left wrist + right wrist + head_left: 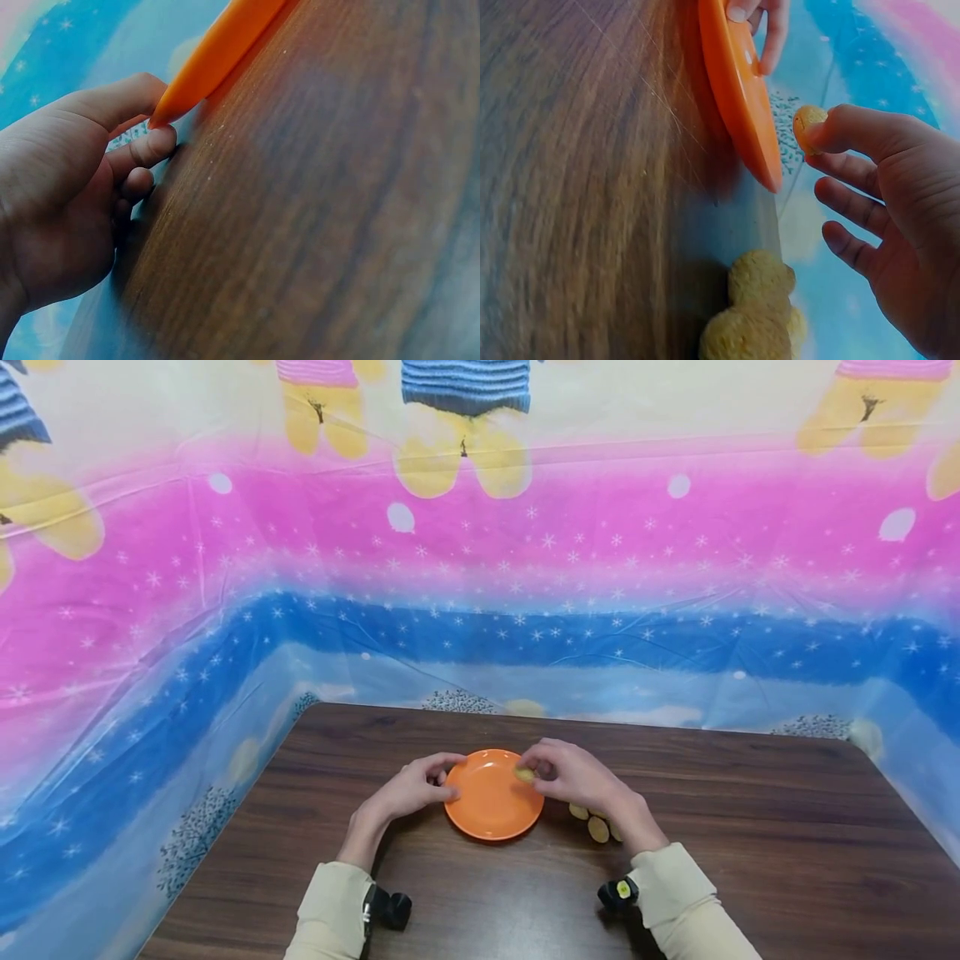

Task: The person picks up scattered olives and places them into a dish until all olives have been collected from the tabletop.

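Left hand [405, 787] grips plate [489, 806], right hand [581, 775] pinches yellow piece [804, 122] (right wrist view shows it airborne).

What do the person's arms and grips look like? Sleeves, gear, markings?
Left grip and right grip: human hands, bare, ungloved. Left sleeve and right sleeve: long, pale cream, with broad cuffs. Compact black units sit at both cuffs: left unit and right unit, the latter marked with a yellow-green patch. No cables visible.
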`<move>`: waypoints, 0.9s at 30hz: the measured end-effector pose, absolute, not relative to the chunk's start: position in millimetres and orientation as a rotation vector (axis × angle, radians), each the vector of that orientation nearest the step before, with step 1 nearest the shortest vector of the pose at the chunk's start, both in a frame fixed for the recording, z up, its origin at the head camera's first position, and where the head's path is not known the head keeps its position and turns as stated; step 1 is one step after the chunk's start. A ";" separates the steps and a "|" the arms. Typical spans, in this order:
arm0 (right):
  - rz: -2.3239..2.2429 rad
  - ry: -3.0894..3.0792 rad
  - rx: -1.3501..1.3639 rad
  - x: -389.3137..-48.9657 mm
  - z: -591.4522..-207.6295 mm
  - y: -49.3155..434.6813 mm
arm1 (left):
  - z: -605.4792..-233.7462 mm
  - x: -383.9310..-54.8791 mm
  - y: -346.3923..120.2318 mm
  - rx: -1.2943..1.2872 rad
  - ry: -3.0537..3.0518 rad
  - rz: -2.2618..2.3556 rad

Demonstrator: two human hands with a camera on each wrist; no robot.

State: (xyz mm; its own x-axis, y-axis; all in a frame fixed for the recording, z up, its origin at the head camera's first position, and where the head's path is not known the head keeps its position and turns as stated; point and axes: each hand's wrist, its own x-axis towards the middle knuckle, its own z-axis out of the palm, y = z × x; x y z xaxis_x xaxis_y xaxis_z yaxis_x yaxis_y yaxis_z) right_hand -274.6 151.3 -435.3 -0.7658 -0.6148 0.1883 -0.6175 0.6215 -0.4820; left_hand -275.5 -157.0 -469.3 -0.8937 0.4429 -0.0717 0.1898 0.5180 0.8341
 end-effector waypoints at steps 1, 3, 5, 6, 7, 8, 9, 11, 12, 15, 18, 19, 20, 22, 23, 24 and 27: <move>0.841 -2.824 1.079 -275.0 -435.8 149.6 | -469.3 -275.4 -157.2 0.532 2.486 1.316; 0.830 -2.832 1.088 -276.2 -436.4 145.7 | -469.7 -275.3 -157.7 0.534 2.485 1.313; 0.821 -2.834 1.093 -277.8 -437.3 142.1 | -470.4 -275.3 -158.2 0.539 2.482 1.313; 0.819 -2.838 1.090 -278.7 -437.8 140.2 | -470.8 -275.5 -158.3 0.541 2.483 1.312; 0.814 -2.841 1.087 -279.4 -438.3 138.5 | -471.2 -275.7 -158.3 0.543 2.482 1.313; 0.809 -2.849 1.081 -280.2 -438.9 136.7 | -471.5 -276.0 -158.3 0.543 2.483 1.312; 0.803 -2.856 1.075 -281.2 -439.9 135.0 | -471.7 -276.2 -158.2 0.543 2.485 1.311; 0.795 -2.877 1.056 -283.0 -442.1 131.6 | -471.6 -276.5 -157.8 0.542 2.487 1.309; 0.786 -2.888 1.047 -283.9 -443.4 130.0 | -471.3 -276.5 -157.6 0.541 2.487 1.309; 0.780 -2.918 1.024 -285.9 -445.7 124.7 | -470.5 -275.6 -157.8 0.534 2.481 1.311; 0.780 -2.932 1.004 -287.6 -447.1 120.6 | -469.5 -274.8 -157.9 0.527 2.474 1.312; 0.779 -2.936 0.997 -288.1 -447.5 119.3 | -469.3 -274.6 -157.9 0.526 2.474 1.311; 0.770 -2.937 0.993 -288.9 -448.2 118.1 | -469.2 -274.5 -157.9 0.525 2.473 1.311; 0.761 -2.941 0.986 -290.5 -450.1 116.3 | -469.3 -274.5 -157.9 0.525 2.474 1.310; 0.749 -2.942 0.986 -291.4 -451.3 115.6 | -469.5 -274.6 -157.8 0.524 2.474 1.311; 0.741 -2.943 0.987 -292.2 -452.7 115.0 | -469.7 -274.8 -157.8 0.524 2.474 1.312; 0.742 -2.943 0.992 -293.6 -455.3 114.1 | -470.6 -275.2 -158.1 0.526 2.474 1.312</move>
